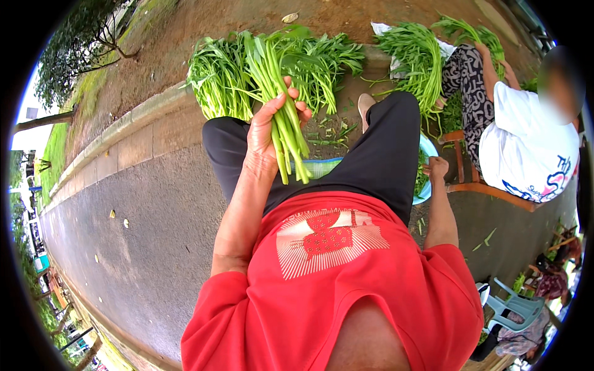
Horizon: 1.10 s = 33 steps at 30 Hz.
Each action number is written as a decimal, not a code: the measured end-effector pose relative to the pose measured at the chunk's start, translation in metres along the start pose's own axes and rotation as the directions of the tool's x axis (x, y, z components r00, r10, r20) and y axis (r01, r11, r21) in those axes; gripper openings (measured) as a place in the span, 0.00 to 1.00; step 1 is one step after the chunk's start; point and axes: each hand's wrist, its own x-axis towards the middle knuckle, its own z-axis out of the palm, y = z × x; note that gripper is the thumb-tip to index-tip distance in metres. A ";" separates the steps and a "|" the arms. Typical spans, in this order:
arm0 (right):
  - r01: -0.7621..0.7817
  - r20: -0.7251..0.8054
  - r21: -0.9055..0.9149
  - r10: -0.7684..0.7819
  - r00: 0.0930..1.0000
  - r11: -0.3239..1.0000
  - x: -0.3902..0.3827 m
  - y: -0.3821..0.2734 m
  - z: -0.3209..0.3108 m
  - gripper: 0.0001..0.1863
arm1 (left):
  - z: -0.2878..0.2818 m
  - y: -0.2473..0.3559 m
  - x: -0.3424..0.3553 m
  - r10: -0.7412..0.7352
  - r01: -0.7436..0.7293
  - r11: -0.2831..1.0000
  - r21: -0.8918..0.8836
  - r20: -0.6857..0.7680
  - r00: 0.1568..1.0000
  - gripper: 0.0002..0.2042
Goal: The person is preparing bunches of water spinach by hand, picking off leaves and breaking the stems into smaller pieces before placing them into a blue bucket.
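My left hand (272, 127) is raised over my lap, its fingers wrapped round a bunch of water spinach (289, 133). The cut stem ends point down toward me and the leafy tops point away. Low at my right side, my right hand (437, 167) has its fingers curled by the rim of a light blue basin (427, 145); whatever is in them is hidden. Green leaves lie in that basin, partly covered by my right leg. Beyond my knees, a heap of water spinach (218, 77) rests on the ground, with another heap (327, 68) beside it.
At the right, a co-worker (526, 136) sits on a wooden chair (489, 188) with hands on greens. Another heap of greens (416, 59) lies before them. A stone curb (133, 114) runs behind the heaps. A plastic chair (516, 309) stands at the lower right.
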 end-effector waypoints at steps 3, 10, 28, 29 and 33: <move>-0.016 0.046 -0.033 0.017 0.999 0.999 0.039 0.018 -0.022 0.15 | 0.007 -0.009 0.010 0.035 -0.037 0.996 0.082 0.020 0.999 0.20; 0.277 0.133 -0.665 -0.255 0.958 0.693 0.044 0.026 -0.009 0.11 | 0.014 -0.008 0.007 0.050 -0.057 0.991 0.117 0.062 0.997 0.18; 0.193 0.130 0.299 -0.241 0.962 0.934 -0.072 -0.134 0.028 0.10 | 0.004 -0.011 0.009 0.033 -0.048 0.987 0.151 0.097 0.995 0.18; 0.266 0.170 0.336 -0.336 0.926 0.904 -0.098 -0.163 0.034 0.11 | 0.005 -0.013 0.009 0.034 -0.050 0.986 0.159 0.099 0.994 0.18; 0.391 0.583 0.481 -0.619 0.526 0.785 -0.200 -0.227 0.062 0.13 | 0.002 -0.018 0.011 0.046 -0.067 0.981 0.181 0.123 0.991 0.19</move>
